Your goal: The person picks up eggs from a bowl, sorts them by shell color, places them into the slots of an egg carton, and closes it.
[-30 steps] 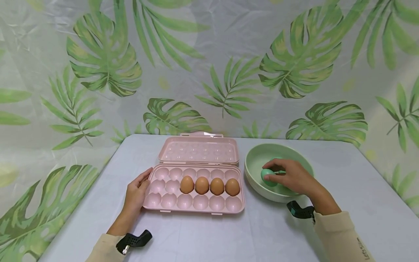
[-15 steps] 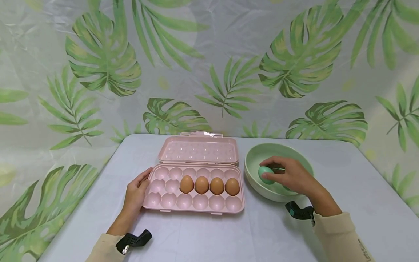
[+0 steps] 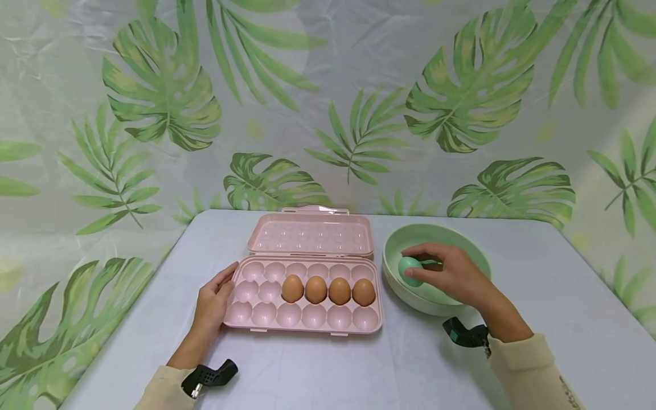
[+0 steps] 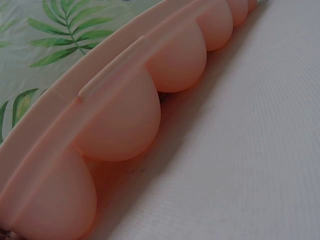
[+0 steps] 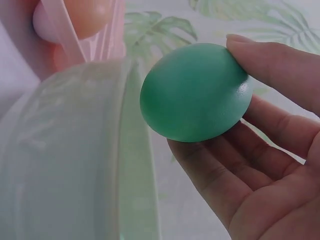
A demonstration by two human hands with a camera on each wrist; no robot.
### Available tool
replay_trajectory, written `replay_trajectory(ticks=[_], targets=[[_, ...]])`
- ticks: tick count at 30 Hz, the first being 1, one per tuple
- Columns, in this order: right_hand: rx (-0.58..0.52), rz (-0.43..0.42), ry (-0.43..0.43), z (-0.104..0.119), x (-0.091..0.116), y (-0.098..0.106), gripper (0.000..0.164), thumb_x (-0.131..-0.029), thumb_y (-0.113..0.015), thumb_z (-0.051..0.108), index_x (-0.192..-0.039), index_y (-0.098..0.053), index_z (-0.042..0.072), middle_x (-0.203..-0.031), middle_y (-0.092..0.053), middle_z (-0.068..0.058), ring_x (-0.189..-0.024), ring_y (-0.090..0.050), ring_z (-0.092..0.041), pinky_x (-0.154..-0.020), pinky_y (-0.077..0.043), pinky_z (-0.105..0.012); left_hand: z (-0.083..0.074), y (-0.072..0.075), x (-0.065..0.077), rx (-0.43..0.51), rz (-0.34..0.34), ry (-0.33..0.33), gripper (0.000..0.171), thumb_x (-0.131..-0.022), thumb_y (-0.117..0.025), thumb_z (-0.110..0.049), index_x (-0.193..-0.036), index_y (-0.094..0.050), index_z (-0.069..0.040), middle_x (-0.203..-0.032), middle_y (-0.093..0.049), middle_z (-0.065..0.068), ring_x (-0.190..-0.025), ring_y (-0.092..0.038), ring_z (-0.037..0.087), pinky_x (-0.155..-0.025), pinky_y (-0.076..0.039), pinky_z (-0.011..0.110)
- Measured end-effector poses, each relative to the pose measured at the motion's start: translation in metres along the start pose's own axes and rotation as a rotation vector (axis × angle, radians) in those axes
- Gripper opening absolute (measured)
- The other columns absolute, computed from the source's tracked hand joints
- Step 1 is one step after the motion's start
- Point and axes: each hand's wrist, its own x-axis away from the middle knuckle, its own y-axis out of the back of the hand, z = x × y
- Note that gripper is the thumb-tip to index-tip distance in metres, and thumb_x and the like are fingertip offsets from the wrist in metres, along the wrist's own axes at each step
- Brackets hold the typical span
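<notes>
My left hand (image 3: 212,302) rests against the left side of the pink egg tray (image 3: 251,326), its fingers lying along the rim. Several brown eggs (image 3: 316,290) stand in the right part of the tray's middle row. Inside the light green bowl (image 3: 435,230), near its left wall, my right hand (image 3: 453,273) pinches a green egg (image 3: 410,271) between thumb and fingers. The right wrist view shows this green egg (image 5: 195,95) raised beside the bowl's rim (image 5: 125,150). The rounded undersides of the tray's cups (image 4: 120,120) fill much of the left wrist view.
The tray's lid (image 3: 311,233) lies open behind the cups. A white cloth (image 3: 307,376) covers the table, and a leaf-patterned sheet (image 3: 359,74) hangs behind it. The bowl stands just right of the tray. My right hand hides part of the bowl's inside.
My right hand has lifted the green egg and shifted it left, toward the bowl's left rim. The left hand, the tray and the brown eggs have stayed in place.
</notes>
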Motion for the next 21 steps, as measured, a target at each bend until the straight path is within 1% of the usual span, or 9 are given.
replay_trajectory(ticks=[5,14,21], targets=[[-0.02,0.0,0.019,0.005,-0.001,-0.005,0.04,-0.083,-0.076,0.021,-0.118,-0.066,0.003,-0.115,-0.066,-0.005,-0.1,-0.065,-0.018,-0.084,-0.055,-0.027,-0.001,0.0,0.0,-0.007,-0.013,-0.014,0.042,-0.099,-0.041,-0.002,-0.141,-0.048,-0.001,-0.143,-0.048,0.015,-0.134,-0.041,0.021,-0.094,-0.038,0.006],[-0.046,-0.009,0.065,0.007,-0.002,-0.019,0.037,-0.086,-0.074,0.017,-0.118,-0.065,0.002,-0.115,-0.065,-0.008,-0.103,-0.064,-0.025,-0.084,-0.055,-0.025,-0.001,0.0,0.0,-0.019,-0.007,0.001,0.042,-0.099,-0.041,-0.002,-0.141,-0.048,-0.002,-0.144,-0.048,0.013,-0.134,-0.041,0.019,-0.097,-0.038,0.009],[-0.097,-0.008,0.091,0.009,-0.003,-0.029,0.029,-0.087,-0.072,0.014,-0.113,-0.066,0.006,-0.112,-0.064,-0.007,-0.104,-0.062,-0.024,-0.087,-0.054,-0.026,-0.001,-0.001,0.001,-0.015,-0.008,0.006,0.042,-0.099,-0.041,-0.002,-0.141,-0.048,-0.002,-0.144,-0.048,0.012,-0.134,-0.041,0.018,-0.098,-0.038,0.009]])
